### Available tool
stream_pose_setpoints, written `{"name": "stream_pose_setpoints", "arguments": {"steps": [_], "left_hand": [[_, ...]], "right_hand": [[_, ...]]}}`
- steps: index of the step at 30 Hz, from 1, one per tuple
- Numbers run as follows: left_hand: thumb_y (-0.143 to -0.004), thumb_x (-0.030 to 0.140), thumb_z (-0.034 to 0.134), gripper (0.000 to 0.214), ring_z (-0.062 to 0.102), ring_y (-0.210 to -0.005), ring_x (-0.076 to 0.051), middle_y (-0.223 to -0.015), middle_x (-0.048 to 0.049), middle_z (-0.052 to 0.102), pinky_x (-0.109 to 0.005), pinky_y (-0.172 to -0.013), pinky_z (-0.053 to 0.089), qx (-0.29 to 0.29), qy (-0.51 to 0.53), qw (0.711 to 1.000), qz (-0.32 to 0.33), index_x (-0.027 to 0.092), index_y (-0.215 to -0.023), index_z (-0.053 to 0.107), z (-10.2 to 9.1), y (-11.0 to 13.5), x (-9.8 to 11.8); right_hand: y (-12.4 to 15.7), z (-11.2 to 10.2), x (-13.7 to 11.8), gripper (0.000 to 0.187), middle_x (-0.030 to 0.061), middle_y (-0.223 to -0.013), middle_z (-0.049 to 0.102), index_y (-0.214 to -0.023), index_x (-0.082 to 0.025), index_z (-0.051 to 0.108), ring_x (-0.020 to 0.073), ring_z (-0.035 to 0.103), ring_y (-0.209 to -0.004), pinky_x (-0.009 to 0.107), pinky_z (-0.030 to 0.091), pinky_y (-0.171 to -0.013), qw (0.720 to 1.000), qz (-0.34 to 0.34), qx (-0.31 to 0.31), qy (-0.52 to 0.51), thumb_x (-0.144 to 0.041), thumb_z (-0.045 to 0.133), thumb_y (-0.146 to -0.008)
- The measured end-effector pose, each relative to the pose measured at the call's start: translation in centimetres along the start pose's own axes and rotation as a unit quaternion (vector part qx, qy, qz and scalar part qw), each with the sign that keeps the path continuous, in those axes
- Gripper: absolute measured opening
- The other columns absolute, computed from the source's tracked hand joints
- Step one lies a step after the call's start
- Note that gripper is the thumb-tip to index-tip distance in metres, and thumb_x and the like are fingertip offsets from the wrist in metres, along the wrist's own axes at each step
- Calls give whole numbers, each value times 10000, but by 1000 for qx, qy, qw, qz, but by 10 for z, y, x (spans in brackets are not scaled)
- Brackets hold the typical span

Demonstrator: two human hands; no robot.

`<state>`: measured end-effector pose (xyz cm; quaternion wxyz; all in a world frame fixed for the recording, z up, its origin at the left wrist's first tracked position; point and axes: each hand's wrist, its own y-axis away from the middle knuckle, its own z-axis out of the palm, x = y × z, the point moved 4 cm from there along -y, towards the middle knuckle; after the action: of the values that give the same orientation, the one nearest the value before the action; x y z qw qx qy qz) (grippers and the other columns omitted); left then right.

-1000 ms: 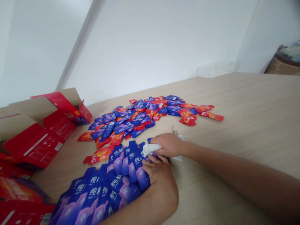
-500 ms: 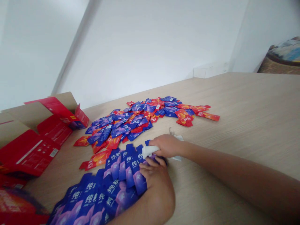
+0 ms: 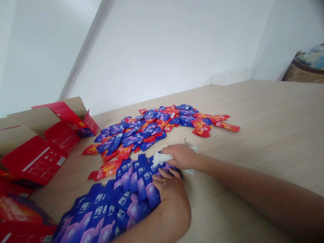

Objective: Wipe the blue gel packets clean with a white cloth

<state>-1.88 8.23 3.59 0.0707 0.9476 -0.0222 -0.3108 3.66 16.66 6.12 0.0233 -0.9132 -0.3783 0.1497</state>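
Observation:
My right hand [image 3: 180, 156] is closed around a white cloth or tissue [image 3: 162, 158], which bears on the upper part of a blue-and-purple sachet. More white material shows behind the wrist. Just below, my left hand [image 3: 169, 184] lies with its fingers spread over the same sachets, pressing on them. Overlapping rows of blue-purple sachets [image 3: 128, 202] with white lettering run from under my hands to the bottom left. The sachet right under my left hand is partly hidden.
A mixed heap of red-orange and blue sachets [image 3: 149, 128] lies farther back on the wooden table [image 3: 253, 135]. Open red cardboard boxes [image 3: 37, 158] stand at the left. A low white box [image 3: 229, 78] sits against the wall at the back.
The view has shifted slightly. The white cloth has tipped up a little at its free end as my right hand turned; my left hand stays on the sachets.

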Motion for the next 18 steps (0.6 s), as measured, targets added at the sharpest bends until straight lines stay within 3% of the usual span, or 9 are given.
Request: {"name": "stream_pose_setpoints", "arguments": {"steps": [4, 7, 10, 13, 18], "left_hand": [[-793, -42, 306, 571, 557, -1055, -357, -1258, -267, 512, -511, -826, 497, 16, 24, 999, -12, 141, -1317, 437, -1, 2, -1], [-802, -30, 345, 549, 555, -1060, -360, -1267, -276, 497, -526, -835, 489, 13, 59, 998, -20, 156, -1308, 450, -3, 3, -2], [-802, -30, 338, 547, 551, -1061, -365, -1266, -285, 494, -530, -835, 487, 3, 49, 999, -13, 141, -1311, 446, -3, 2, -2], [-783, -54, 301, 588, 552, -1054, -367, -1269, -281, 493, -514, -813, 502, 7, 14, 1000, -2, 137, -1326, 423, -3, 1, -1], [-783, -49, 289, 602, 561, -1046, -360, -1267, -275, 499, -514, -810, 500, 17, 5, 1000, -7, 156, -1336, 410, 0, 1, 1]], "right_hand": [[0, 4, 1, 282, 54, -972, 663, -1049, -243, 577, 223, 602, -896, 281, 400, -698, 999, -1, -45, -3, -341, 542, -787], [1, -1, 7, 318, 76, -1009, 656, -1086, -238, 565, 240, 594, -924, 300, 402, -716, 999, 37, -20, 18, -343, 547, -786], [0, -3, 5, 294, 79, -1034, 648, -1087, -223, 563, 227, 582, -955, 300, 396, -758, 1000, 18, 2, 2, -340, 506, -823], [-1, 1, 1, 285, 66, -1017, 652, -1067, -223, 573, 217, 586, -941, 287, 396, -752, 1000, -13, -21, -14, -337, 522, -811], [0, 0, 10, 294, 73, -1010, 656, -1059, -221, 573, 233, 593, -922, 292, 398, -717, 999, 33, -11, 18, -334, 543, -790]]}}
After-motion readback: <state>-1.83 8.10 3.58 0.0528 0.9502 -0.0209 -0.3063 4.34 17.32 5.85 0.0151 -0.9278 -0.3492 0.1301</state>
